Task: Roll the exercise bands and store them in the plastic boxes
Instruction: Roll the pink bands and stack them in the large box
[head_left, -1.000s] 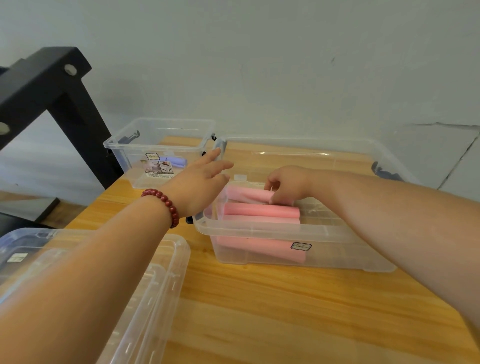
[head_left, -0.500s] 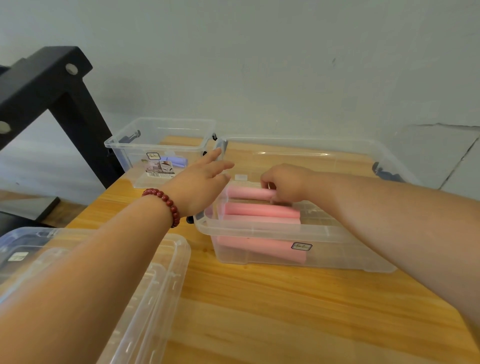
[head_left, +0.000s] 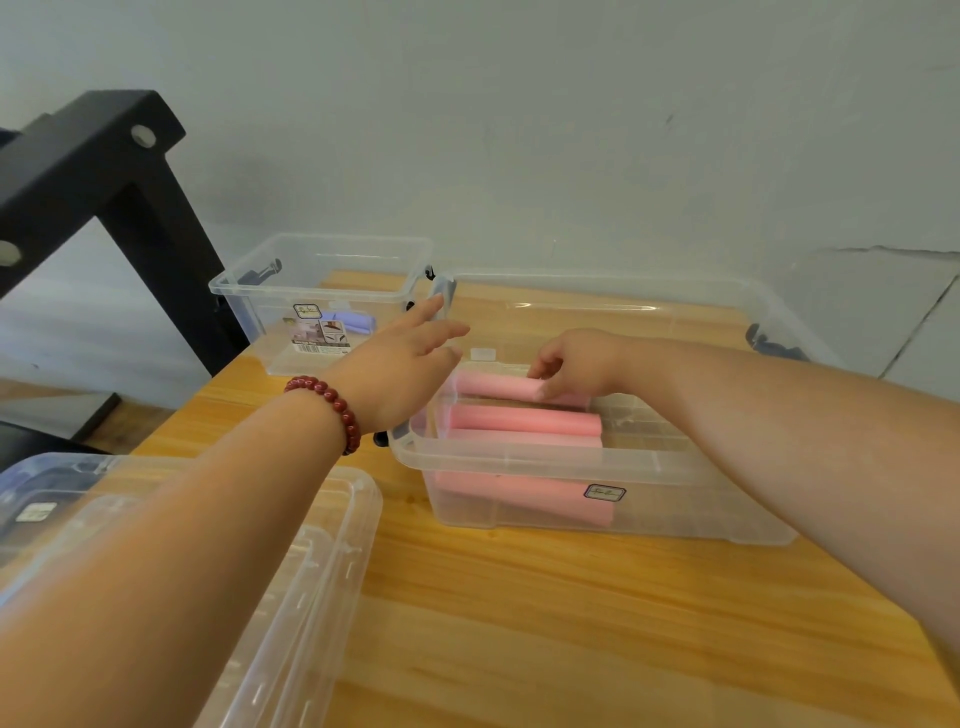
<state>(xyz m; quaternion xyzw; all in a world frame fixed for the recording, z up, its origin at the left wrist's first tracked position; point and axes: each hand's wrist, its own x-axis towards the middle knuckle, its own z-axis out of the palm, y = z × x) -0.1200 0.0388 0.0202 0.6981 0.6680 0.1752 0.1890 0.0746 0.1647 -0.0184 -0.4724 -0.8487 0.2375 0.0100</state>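
The right hand (head_left: 576, 364) is gripping the rearmost pink rolled band (head_left: 493, 387) inside the clear plastic box (head_left: 519, 460) that is sitting on the wooden worktop (head_left: 571, 623), with more pink rolls (head_left: 519, 420) lying just nearer than its fingers. The left hand (head_left: 400, 374), wearing a red bead bracelet (head_left: 332, 405), is hovering with straight fingers over the box's left end. Beyond it a smaller clear box (head_left: 311, 288) is holding a purple band (head_left: 353, 322); a clear plastic container (head_left: 332, 545) is lying under its forearm.

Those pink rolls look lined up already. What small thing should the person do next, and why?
Probably let go: the right hand grips the rear pink roll, which lies inside the clear box, parallel to two other rolls. Releasing it and lifting out would likely finish this one. The left hand is open near the box's end.
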